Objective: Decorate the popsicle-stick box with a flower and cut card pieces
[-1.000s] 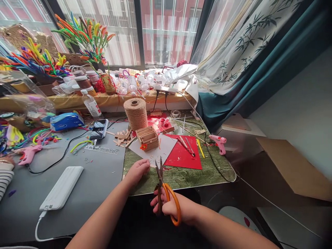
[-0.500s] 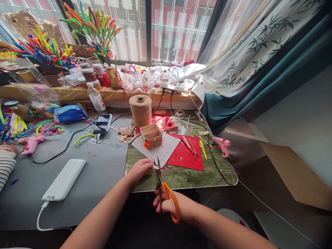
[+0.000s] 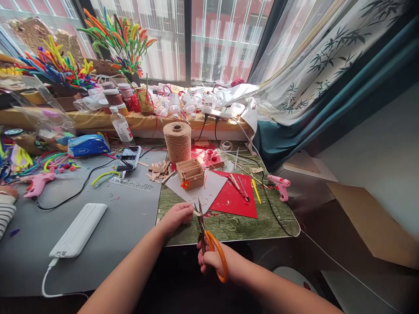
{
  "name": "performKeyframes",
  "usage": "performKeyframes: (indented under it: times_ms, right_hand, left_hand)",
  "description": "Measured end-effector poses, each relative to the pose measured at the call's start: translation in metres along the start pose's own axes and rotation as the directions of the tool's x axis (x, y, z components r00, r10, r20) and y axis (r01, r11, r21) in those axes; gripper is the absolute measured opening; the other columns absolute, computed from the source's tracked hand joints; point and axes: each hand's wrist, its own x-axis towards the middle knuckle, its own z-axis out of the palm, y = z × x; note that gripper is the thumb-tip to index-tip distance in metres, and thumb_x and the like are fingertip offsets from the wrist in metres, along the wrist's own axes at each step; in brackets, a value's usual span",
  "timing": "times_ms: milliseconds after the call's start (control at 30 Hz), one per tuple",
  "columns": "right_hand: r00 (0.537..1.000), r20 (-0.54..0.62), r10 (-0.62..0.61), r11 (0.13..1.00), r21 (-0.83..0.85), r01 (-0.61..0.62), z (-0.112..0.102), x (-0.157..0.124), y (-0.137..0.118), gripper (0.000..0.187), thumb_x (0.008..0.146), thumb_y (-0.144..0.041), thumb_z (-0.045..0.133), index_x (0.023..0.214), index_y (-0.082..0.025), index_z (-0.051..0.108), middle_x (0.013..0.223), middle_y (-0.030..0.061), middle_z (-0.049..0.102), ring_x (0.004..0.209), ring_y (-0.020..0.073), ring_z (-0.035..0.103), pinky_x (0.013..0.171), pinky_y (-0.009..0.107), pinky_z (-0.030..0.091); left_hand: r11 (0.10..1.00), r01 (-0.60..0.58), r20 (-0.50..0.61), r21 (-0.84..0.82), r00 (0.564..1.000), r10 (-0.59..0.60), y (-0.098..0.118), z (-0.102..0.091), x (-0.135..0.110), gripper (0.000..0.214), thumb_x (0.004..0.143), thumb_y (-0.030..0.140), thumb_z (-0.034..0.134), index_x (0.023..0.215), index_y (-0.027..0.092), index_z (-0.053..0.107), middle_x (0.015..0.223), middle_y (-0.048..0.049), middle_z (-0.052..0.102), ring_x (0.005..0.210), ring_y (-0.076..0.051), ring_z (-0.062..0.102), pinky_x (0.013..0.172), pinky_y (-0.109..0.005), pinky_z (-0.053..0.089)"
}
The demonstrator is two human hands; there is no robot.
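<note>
Between the thumb and fingers of my left hand is a small pale strip, probably a bit of craft stick. My right hand grips orange-handled scissors, their blades slightly parted and pointing away from me. The strip lies at the blades. Just beyond, a small box made of craft sticks with an orange flower on its front corner stands on white paper. Small pale offcuts lie on the paper.
Behind the box stands a twine spool, beside loose craft sticks. Red sheet holds tweezers and sticks; a yellow pen lies beside it. A pink glue gun trails a cord at right. Another person's striped sleeve shows at far left.
The scissor blades have closed slightly, and my right fingers have drawn in around the handle. My left hand keeps its pinch on the strip. The view has shifted a little.
</note>
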Motion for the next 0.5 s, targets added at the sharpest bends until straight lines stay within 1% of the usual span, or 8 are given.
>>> performKeyframes:
  times_ms: [100,167,233,333,500]
  right_hand:
    - [0.999,-0.039,0.015,1.0,-0.015,-0.016,0.002,-0.002,-0.005,0.039,0.062,-0.023,0.06,0.1,-0.02,0.05,0.073,-0.0042,0.06,0.062,0.0147,0.06,0.067,0.029,0.042]
    - [0.999,-0.042,0.024,1.0,-0.019,-0.025,0.004,-0.004,-0.009,0.039,0.063,-0.025,0.061,0.099,-0.021,0.05,0.073,-0.0048,0.059,0.061,0.0137,0.058,0.065,0.028,0.041]
    - [0.999,-0.046,0.021,1.0,-0.009,-0.022,0.005,-0.005,-0.01,0.038,0.064,-0.026,0.062,0.099,-0.021,0.049,0.074,-0.005,0.059,0.06,0.0128,0.057,0.064,0.027,0.04]
    - [0.998,-0.058,0.005,1.0,0.012,-0.004,0.006,-0.004,-0.007,0.035,0.068,-0.028,0.063,0.099,-0.021,0.049,0.07,-0.0056,0.057,0.059,0.0124,0.054,0.063,0.027,0.04]
    - [0.997,-0.076,-0.014,0.998,0.057,0.018,0.009,-0.001,0.004,0.035,0.073,-0.033,0.066,0.1,-0.022,0.047,0.06,-0.0096,0.047,0.053,0.0127,0.048,0.058,0.026,0.042]
  left_hand:
    - [0.998,-0.041,-0.07,0.045,0.997,0.044,0.001,0.005,0.0,0.042,0.089,0.048,0.067,0.065,0.018,0.048,0.055,0.0046,0.042,0.053,-0.008,0.032,0.055,-0.025,0.021]
    - [0.997,-0.049,-0.128,0.06,0.99,0.056,0.001,0.008,-0.001,0.043,0.088,0.05,0.068,0.066,0.018,0.05,0.058,0.0033,0.046,0.054,-0.009,0.035,0.055,-0.024,0.024]
    - [0.997,-0.049,-0.163,0.055,0.985,0.057,0.0,0.011,-0.001,0.042,0.087,0.052,0.07,0.069,0.018,0.052,0.061,0.0027,0.049,0.055,-0.009,0.039,0.055,-0.024,0.026]
    - [0.997,-0.06,-0.17,0.047,0.983,0.067,-0.003,0.013,-0.001,0.043,0.086,0.054,0.071,0.073,0.018,0.054,0.064,0.0026,0.051,0.058,-0.01,0.041,0.057,-0.023,0.03]
    - [0.995,-0.062,-0.19,0.079,0.979,0.076,-0.007,0.011,-0.002,0.043,0.086,0.056,0.07,0.075,0.018,0.056,0.068,0.0021,0.053,0.06,-0.01,0.044,0.059,-0.023,0.033]
